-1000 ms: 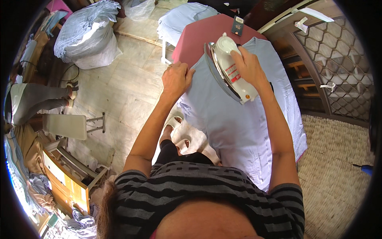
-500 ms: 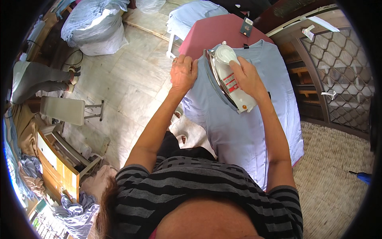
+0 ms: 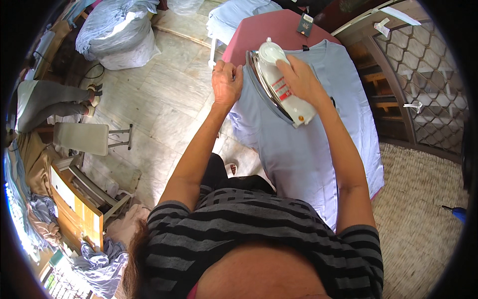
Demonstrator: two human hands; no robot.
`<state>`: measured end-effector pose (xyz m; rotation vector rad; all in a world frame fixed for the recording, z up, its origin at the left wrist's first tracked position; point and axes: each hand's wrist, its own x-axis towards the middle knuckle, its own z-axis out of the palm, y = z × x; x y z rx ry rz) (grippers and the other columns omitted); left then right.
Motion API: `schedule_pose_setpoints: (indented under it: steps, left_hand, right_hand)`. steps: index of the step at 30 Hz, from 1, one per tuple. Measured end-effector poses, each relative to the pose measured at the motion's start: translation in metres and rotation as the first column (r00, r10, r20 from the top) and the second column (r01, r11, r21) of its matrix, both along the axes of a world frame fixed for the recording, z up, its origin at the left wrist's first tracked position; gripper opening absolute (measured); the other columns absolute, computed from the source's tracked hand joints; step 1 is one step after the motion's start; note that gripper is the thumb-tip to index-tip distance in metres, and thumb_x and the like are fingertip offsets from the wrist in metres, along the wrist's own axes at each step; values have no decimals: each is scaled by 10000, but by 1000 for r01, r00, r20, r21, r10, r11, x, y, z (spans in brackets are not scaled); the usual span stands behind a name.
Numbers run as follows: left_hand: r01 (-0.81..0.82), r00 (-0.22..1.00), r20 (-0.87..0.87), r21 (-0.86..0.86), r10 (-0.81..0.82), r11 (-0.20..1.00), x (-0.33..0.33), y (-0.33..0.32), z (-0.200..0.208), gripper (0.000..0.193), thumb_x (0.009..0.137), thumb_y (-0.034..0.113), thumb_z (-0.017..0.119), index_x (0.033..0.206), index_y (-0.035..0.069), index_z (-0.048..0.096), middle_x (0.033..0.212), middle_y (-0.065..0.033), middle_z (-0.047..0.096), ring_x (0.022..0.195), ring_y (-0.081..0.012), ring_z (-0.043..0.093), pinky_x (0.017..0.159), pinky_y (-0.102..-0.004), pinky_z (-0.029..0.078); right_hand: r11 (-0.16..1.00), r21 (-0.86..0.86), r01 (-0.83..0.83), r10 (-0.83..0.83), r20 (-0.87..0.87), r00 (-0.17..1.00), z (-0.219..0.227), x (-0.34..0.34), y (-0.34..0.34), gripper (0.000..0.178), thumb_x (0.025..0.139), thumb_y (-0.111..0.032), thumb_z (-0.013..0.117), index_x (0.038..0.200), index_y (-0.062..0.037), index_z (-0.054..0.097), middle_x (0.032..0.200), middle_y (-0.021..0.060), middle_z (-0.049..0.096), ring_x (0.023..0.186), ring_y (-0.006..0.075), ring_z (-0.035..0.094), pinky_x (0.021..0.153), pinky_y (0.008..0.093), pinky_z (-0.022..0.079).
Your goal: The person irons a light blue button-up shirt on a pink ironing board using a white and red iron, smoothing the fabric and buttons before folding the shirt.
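Note:
A light blue shirt (image 3: pixel 294 149) lies spread over a dark red ironing board (image 3: pixel 259 32), its near part draping toward me. My right hand (image 3: pixel 302 82) is wrapped round the handle of a white iron (image 3: pixel 294 107). The iron rests on the shirt's upper left part, tilted so that its metal sole edge shows on the left. At the board's left edge, my left hand (image 3: pixel 227 83) has its fingers curled over the shirt's border and grips the cloth there. Its fingertips are partly hidden.
A dark card (image 3: pixel 304 25) lies on the board's far end. Beyond it are folded blue clothes (image 3: pixel 239 17). Far left stand a wrapped clothes bundle (image 3: pixel 119 37), a folding stool (image 3: pixel 82 138) and another person's legs (image 3: pixel 55 102). A lattice door (image 3: pixel 433 89) stands on the right.
The iron has slid a little farther away and to the left over the shirt, with my right hand on it. My left hand keeps its place at the board's edge. The view has shifted slightly.

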<state>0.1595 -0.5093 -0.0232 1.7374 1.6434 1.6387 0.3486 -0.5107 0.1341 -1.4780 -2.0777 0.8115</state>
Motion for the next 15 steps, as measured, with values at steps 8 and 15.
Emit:
schedule_pose_setpoints:
  steps: [8, 15]
  left_hand:
    - [77, 997, 19, 37, -78, 996, -2, 1, 2, 198, 854, 115, 713, 736, 40, 572, 735, -155, 528, 697, -344, 524, 643, -460, 417]
    - [275, 961, -18, 0, -275, 962, -19, -2, 2, 153, 882, 84, 723, 824, 14, 601, 823, -90, 505, 683, -198, 501, 595, -326, 425]
  right_hand:
    - [991, 128, -30, 22, 66, 998, -1, -6, 1, 409, 978, -331, 501, 941, 71, 570, 845, 281, 627, 736, 395, 602, 695, 452, 472]
    - [996, -43, 81, -77, 79, 994, 4, -11, 24, 413, 986, -347, 489, 943, 57, 558, 846, 252, 615, 760, 375, 592, 707, 436, 467]
